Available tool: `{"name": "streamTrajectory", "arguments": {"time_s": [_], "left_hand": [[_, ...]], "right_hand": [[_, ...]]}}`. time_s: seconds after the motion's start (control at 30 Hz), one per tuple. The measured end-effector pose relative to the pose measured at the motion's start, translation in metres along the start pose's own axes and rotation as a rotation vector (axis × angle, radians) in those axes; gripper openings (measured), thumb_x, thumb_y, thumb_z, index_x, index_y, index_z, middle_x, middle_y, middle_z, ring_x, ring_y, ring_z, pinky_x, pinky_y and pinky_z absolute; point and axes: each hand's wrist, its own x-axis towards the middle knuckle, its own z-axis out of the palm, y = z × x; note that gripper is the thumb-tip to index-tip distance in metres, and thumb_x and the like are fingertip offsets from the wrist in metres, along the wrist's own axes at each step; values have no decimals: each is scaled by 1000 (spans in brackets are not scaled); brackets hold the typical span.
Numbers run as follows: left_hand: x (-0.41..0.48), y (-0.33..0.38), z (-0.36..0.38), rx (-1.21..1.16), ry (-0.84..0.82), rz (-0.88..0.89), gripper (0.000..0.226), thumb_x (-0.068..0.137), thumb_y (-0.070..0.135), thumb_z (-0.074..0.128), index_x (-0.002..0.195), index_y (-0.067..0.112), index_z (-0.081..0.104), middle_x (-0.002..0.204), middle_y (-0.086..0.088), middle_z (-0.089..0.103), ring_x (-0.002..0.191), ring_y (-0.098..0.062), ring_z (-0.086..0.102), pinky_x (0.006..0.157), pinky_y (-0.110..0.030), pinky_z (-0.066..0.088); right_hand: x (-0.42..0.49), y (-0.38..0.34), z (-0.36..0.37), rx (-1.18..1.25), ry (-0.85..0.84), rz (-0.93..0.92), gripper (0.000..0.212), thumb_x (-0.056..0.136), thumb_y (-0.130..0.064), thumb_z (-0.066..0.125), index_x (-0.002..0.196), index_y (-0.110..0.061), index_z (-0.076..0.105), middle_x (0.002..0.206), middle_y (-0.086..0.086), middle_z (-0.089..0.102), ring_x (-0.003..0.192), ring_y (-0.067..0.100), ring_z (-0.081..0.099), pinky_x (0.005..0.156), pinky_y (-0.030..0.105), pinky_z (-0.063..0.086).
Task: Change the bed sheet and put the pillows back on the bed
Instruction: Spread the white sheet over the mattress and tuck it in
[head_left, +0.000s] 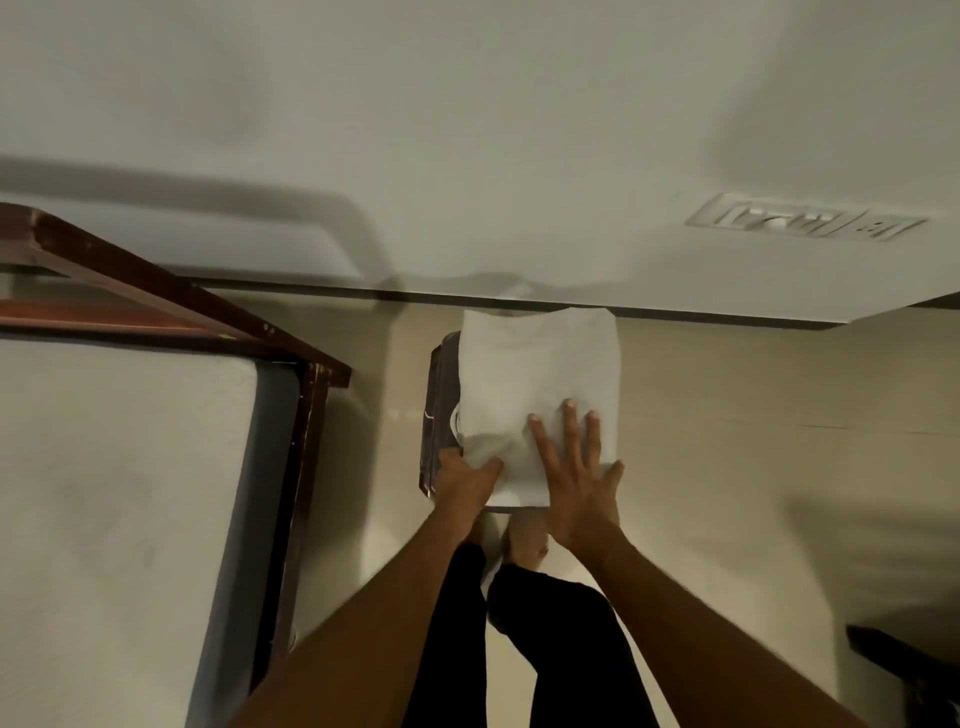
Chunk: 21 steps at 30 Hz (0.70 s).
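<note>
Plainly, the folded sheet (540, 384) lay on a small dark table (439, 415) by the wall (467, 130); the left hand (465, 480) gripped its near corner, the right hand (576, 478) pressed flat, fingers (571, 431) straight; lifted by that corner alone, the folds could spill onto the floor (727, 415).

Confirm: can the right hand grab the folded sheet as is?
Probably yes. The right hand lies flat on the sheet near its front edge, with nothing between. The left hand grips the near left corner, out of its way.
</note>
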Motion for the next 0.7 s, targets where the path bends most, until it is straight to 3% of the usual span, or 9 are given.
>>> {"name": "streamTrajectory", "arguments": {"time_s": [0.07, 0.2, 0.3, 0.4, 0.53, 0.63, 0.7], "left_hand": [[5, 0, 3, -171, 6, -55, 47, 78, 33, 87, 112, 14, 59, 108, -6, 69, 99, -27, 68, 91, -49, 61], [-2, 9, 0, -303, -86, -125, 50, 82, 25, 83, 124, 6, 65, 116, -13, 71, 103, -34, 69, 87, -55, 61], [-26, 25, -3, -347, -155, -127, 45, 91, 17, 77, 131, 6, 59, 124, -15, 66, 109, -35, 64, 85, -50, 61], [-65, 50, -9, -365, -182, -43, 53, 93, 17, 73, 140, 6, 53, 134, -14, 63, 117, -37, 62, 85, -49, 62], [-122, 85, -12, -263, -135, 65, 51, 97, 15, 68, 142, 6, 46, 136, -13, 59, 122, -37, 59, 98, -56, 57], [-164, 110, -15, -164, -81, 169, 53, 94, 22, 71, 140, 3, 53, 134, -15, 63, 119, -34, 62, 100, -53, 56], [-199, 124, -24, -106, -56, 252, 47, 94, 23, 69, 136, 5, 57, 131, -10, 64, 117, -30, 62, 100, -46, 54]], "right_hand": [[1, 4, 4, 44, 27, -20, 131, 78, -46, 81, 163, -39, -18, 168, 6, -36, 157, 41, -23, 111, 72, 36], [-5, 17, 4, 200, 59, -82, 112, 78, -54, 85, 165, -40, 17, 176, 4, -5, 161, 38, 0, 107, 68, 41], [-19, 29, -3, 317, 116, -131, 93, 83, -29, 86, 161, -35, 35, 173, 6, 18, 157, 36, 20, 99, 62, 53], [-44, 35, -31, 382, 145, -144, 91, 89, -5, 71, 163, -38, 29, 171, 4, 24, 152, 31, 30, 96, 52, 57], [-81, 27, -60, 621, 68, 41, 75, 95, -11, 65, 161, -29, 35, 162, 1, 41, 142, 25, 44, 112, 39, 46], [-112, 18, -93, 853, -38, 238, 48, 97, -14, 59, 145, -20, 55, 139, 6, 63, 111, 19, 60, 91, 26, 48], [-137, 13, -112, 918, -115, 297, 31, 100, -20, 54, 129, -19, 65, 125, 6, 70, 98, 17, 62, 82, 28, 48]]}}
